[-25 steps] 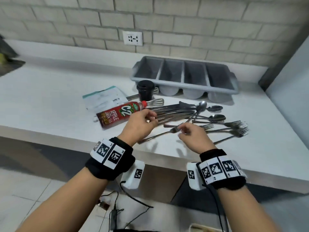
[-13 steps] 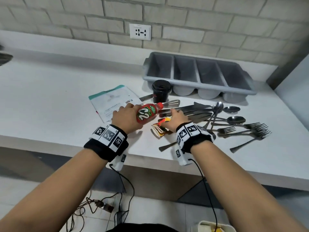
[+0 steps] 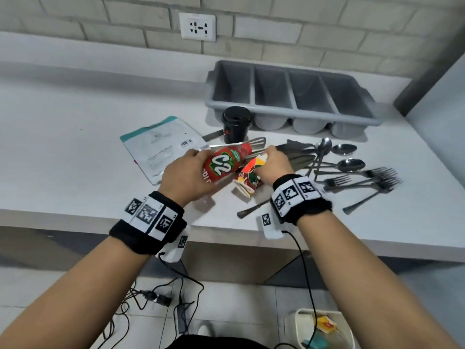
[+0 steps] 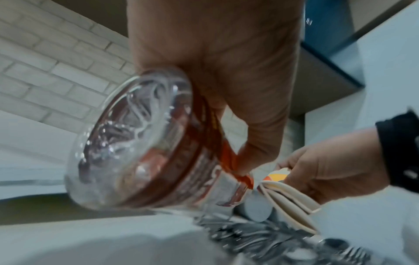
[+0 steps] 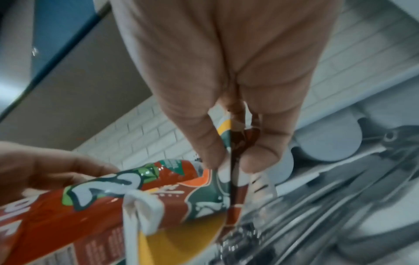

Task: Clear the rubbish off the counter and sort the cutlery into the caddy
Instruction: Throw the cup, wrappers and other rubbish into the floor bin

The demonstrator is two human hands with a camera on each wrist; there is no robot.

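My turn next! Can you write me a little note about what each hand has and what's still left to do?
Left hand: grips the red C2 bottle, lifted off the counter.
Right hand: pinches a flattened carton.
Done: nothing binned yet; caddy compartments look empty.
Left: drop both in the bin on the floor, clear the black cup and white pouch, then sort the spoons, forks and knives into the caddy.

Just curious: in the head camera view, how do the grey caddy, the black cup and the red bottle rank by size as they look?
1. Caddy, clearly largest.
2. Bottle and cup: look alike; the left hand hides part of the bottle, so unranked.
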